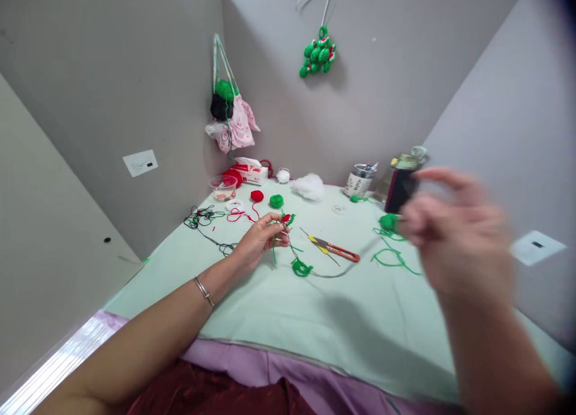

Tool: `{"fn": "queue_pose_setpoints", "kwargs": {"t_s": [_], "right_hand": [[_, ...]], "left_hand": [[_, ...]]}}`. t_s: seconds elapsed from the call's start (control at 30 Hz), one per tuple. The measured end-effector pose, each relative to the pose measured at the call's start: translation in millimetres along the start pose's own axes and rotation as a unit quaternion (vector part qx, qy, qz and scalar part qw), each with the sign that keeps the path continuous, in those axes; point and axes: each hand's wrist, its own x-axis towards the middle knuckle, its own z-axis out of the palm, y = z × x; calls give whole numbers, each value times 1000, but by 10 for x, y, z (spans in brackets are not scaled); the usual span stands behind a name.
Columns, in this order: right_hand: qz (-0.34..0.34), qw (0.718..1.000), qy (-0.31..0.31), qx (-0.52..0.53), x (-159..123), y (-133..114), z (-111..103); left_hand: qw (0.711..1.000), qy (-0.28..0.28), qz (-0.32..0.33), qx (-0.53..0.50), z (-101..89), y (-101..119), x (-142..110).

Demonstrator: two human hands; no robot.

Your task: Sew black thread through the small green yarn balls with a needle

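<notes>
My left hand (263,238) is closed in a pinch on a small red and green crocheted piece (287,219), held just above the table. A dark strand of yarn (337,276) runs from this piece past a green crocheted ring (300,267) on the cloth, then rises to the right. My right hand (459,235) is raised at the right, smeared by motion, its fingers curled together where the strand leads. Whether a needle is at its fingertips cannot be made out. Orange-handled scissors (342,251) and a yellow tool (320,246) lie between the hands.
Red (257,196) and green yarn balls (276,201), white stuffing (308,187) and a tissue box (252,174) stand at the back. Tangled dark yarn (202,217) lies left. A pen jar (359,181), bottle (407,160) and phone (399,190) stand right. Grey partitions surround the table.
</notes>
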Motion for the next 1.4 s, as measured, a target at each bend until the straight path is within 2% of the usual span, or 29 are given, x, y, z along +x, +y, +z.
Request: {"fn": "queue_pose_setpoints", "kwargs": {"t_s": [0.07,0.1,0.17,0.27,0.33,0.47,0.6,0.73,0.9,1.03,1.17,1.4], "right_hand": [[6,1000,5,-4,969,-343,101],[9,1000,3,-6,1270,-433,180],[29,999,-9,-12,1508,-483,360],[60,998,-30,-13,1320,-407,579],[60,997,-30,-29,1162,-357,643],[32,996,-31,-78,1130,-345,614],[41,990,-77,-113,1188,-392,571],[36,989,-85,-117,1157,-398,616],[17,988,-80,-130,1135,-344,677],[6,989,-64,-132,1142,-307,687],[11,992,-58,-115,1150,-298,646],[6,994,-19,-107,1112,-334,545]], "left_hand": [[1000,-25,-12,-1,70,2,-49],[999,-39,-15,1,108,1,-73],[998,-66,-18,8,184,-9,-115],[995,-92,-11,36,269,-45,-152],[993,-99,-3,59,294,-65,-161],[988,-124,7,91,282,-32,-164],[978,-172,40,113,235,40,-162],[981,-153,39,116,198,27,-148],[992,-86,44,82,196,-30,-120],[993,-90,42,71,200,-59,-103],[991,-106,7,80,210,-54,-111],[997,-62,-3,40,219,-21,-124]]}}
